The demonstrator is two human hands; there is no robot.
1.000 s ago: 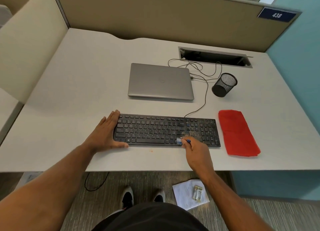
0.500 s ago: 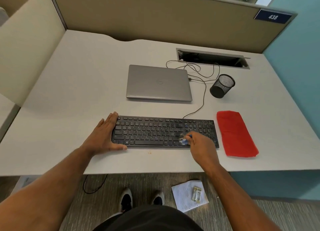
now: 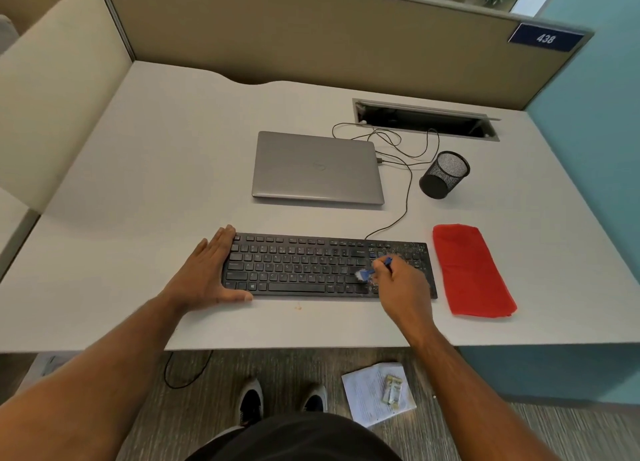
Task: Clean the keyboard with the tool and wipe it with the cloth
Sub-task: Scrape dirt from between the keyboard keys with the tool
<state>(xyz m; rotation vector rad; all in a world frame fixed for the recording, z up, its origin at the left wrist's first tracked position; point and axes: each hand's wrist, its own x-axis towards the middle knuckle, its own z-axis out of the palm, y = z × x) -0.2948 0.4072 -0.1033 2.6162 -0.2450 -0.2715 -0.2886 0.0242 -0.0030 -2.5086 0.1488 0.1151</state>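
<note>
A black keyboard (image 3: 304,266) lies near the front edge of the white desk (image 3: 138,190), with pale crumbs scattered over its right end. My right hand (image 3: 401,284) pinches a small blue brush (image 3: 372,270), whose white bristles touch the keys just right of the main block. My left hand (image 3: 204,273) rests flat against the keyboard's left end, thumb along its front edge. A folded red cloth (image 3: 467,270) lies on the desk just right of the keyboard.
A shut silver laptop (image 3: 317,168) sits behind the keyboard, with a black mesh cup (image 3: 445,175) and loose cables (image 3: 398,142) to its right. A cable slot (image 3: 426,119) opens at the back. Papers (image 3: 377,391) lie on the floor.
My right hand has moved up with the brush from the keyboard's front edge onto the keys near the right end. My left hand has stayed where it was.
</note>
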